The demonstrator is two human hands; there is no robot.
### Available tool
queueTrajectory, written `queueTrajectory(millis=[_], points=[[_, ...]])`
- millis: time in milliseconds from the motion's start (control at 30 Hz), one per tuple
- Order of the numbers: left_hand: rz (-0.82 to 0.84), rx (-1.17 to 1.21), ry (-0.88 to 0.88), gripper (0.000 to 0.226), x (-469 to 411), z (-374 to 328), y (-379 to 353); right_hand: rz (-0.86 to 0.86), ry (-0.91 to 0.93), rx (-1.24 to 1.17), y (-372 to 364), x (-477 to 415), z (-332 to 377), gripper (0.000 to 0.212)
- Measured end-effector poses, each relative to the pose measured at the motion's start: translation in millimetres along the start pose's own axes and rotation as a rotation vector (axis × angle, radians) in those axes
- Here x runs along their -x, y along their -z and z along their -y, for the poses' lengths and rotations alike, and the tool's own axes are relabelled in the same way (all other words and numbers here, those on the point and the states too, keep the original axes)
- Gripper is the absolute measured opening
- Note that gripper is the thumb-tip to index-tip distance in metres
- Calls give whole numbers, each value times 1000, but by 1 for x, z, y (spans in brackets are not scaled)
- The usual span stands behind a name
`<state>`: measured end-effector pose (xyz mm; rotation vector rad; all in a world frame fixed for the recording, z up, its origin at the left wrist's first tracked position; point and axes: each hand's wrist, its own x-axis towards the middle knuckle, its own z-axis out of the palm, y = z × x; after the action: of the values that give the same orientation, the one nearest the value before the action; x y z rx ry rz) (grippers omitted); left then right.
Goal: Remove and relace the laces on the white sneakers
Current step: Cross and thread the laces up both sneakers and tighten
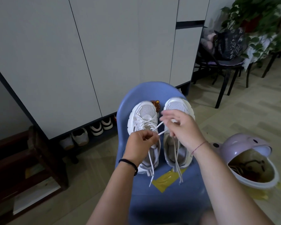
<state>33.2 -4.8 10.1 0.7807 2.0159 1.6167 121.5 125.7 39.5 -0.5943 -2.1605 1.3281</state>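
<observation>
Two white sneakers stand side by side, toes away from me, on a blue plastic chair [152, 200]. The left sneaker [143, 116] has lace crossing its upper eyelets. My left hand [140, 144] is over its tongue and pinches a white lace [162, 131] near its tip. That lace runs up to my right hand [183, 127], which hovers over the right sneaker [177, 104] with its fingers curled around lace. Loose lace ends [179, 171] trail from both shoes down onto the seat.
Yellow tape [167, 179] is stuck on the seat. A lilac bin [250, 161] with an open lid sits on the floor at right. White cabinets [88, 54] with shoes [96, 129] beneath stand behind, a dark wooden stool [44, 159] is at left, and a black chair [225, 70] is at the far right.
</observation>
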Motion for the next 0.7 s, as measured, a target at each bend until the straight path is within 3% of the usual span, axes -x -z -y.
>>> queueTrajectory(millis=[100,367,534,700], points=[[-12,7,-35,13,-1,-1,0,207,-35,49,-9,4,1,17],[22,-51,-8,21,-2,3,8,93,-6,145,0,-1,-7,11],[-90,17,-6,16,-5,1,4,168,-4,171,-5,-2,-14,7],[-171,2,40,21,-7,8,-10,48,4,138,-4,-8,-20,12]])
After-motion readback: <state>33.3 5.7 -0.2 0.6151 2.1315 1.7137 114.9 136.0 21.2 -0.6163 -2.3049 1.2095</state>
